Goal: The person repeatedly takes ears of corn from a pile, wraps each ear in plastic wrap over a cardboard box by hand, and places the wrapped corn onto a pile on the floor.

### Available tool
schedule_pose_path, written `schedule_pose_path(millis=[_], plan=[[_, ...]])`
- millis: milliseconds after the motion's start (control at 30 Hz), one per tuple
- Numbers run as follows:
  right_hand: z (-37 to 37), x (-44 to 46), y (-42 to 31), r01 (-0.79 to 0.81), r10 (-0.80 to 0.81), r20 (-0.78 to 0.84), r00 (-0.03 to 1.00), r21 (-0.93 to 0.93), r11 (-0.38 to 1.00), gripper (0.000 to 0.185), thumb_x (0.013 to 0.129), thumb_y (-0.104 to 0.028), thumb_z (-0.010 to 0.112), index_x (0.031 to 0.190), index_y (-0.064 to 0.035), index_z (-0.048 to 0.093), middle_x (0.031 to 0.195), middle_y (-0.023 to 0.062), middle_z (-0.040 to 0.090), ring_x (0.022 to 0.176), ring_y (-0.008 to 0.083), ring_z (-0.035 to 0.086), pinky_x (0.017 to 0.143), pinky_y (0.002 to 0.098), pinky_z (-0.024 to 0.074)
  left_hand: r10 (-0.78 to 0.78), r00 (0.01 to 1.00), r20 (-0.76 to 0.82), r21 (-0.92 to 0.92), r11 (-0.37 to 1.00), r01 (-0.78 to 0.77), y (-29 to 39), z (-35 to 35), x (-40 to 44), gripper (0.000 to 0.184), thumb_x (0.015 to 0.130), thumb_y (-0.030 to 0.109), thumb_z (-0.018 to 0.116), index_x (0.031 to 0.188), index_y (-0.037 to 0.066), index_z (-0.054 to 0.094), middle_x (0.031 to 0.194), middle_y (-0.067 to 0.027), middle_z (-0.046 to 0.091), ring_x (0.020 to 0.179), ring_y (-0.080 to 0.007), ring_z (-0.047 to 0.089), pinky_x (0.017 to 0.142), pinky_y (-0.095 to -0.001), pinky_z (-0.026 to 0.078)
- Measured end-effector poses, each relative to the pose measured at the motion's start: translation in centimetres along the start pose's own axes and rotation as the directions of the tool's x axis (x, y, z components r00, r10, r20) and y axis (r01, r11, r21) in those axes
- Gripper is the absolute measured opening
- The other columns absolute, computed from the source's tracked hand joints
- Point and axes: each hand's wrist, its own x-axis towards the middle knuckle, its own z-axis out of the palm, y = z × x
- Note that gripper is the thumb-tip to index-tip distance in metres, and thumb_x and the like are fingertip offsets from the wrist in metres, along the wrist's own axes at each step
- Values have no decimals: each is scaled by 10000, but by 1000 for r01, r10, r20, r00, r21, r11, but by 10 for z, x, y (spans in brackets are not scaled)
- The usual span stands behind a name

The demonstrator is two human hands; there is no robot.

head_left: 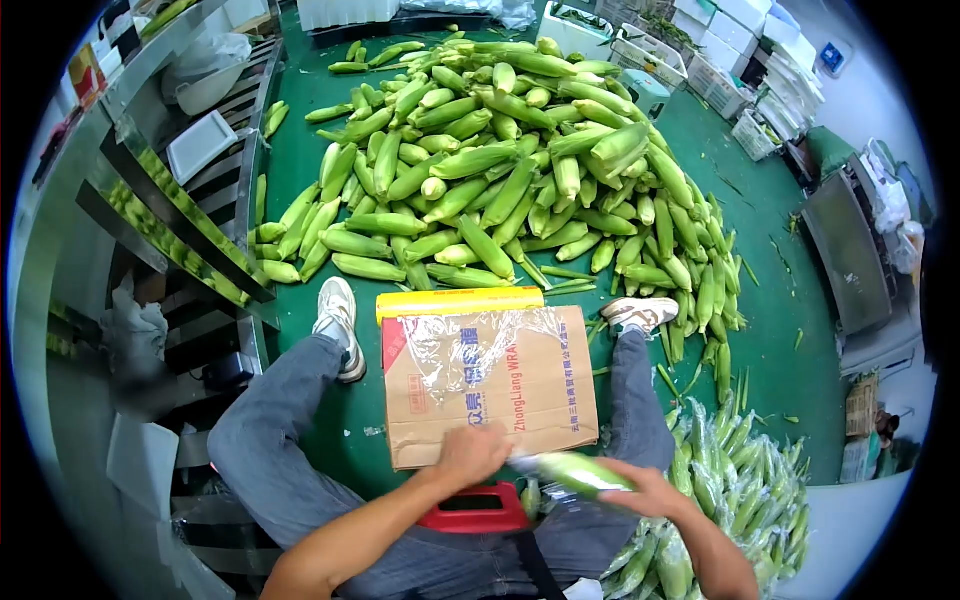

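A green ear of corn (580, 472) is gripped in my right hand (645, 490), lying crosswise above my lap. Its left end has a pale, shiny look, like plastic film, and is slightly blurred. My left hand (475, 455) is closed at the near edge of the cardboard box (545, 400), a little left of the corn's tip. What its fingers hold, if anything, is hidden. Clear plastic film (440, 345) lies over the box top. Behind the box is a yellow roll or long yellow box (460, 302). A red handle (478, 510) shows below my left hand.
A large heap of unwrapped corn (500, 150) covers the green floor (770, 300) ahead. Film-wrapped corn (730, 480) is piled at my right. A slatted metal rack (215, 200) runs along the left. White crates (650, 55) stand at the back right.
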Motion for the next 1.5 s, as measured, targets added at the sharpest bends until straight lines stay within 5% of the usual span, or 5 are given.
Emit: schedule_pose_path(millis=[133,333,533,1133,1500], plan=[[-20,-183,114,-442,364,-626,690,35,896,583,848,-320,754,1331,-10,652,1110,164,756,907,261,730,808,404,572,93,915,-393,285,958,25,-73,14,40,377,940,388,648,1117,57,610,948,-164,662,877,-367,685,749,-539,539],[-74,-246,175,-752,905,33,423,-545,371,612,760,-600,793,1009,-41,776,1076,216,746,984,352,722,843,450,568,139,949,-284,356,934,-31,-126,24,70,146,935,167,584,1025,52,586,936,-134,658,873,-356,689,728,-499,553],[-39,198,34,-10,-405,-628,664,-549,836,592,795,-478,820,1170,-67,619,1109,165,659,1004,369,658,838,479,550,97,978,-184,176,982,-64,-125,-1,74,76,914,103,553,940,38,584,930,-190,678,856,-404,684,738,-506,545],[-79,223,108,-381,385,-15,923,114,918,354,927,-365,720,807,-33,718,706,159,701,668,292,704,635,400,535,33,983,180,161,985,-63,-122,9,-12,179,911,164,602,997,7,608,955,-243,654,864,-449,669,764,-556,549],[-42,601,-18,-129,-32,-437,899,-334,934,719,788,-432,810,1357,-61,572,1127,232,713,1027,444,680,875,501,552,-102,938,330,134,989,60,-123,9,-5,111,873,65,562,977,45,597,968,-166,637,966,-381,659,782,-476,576]])
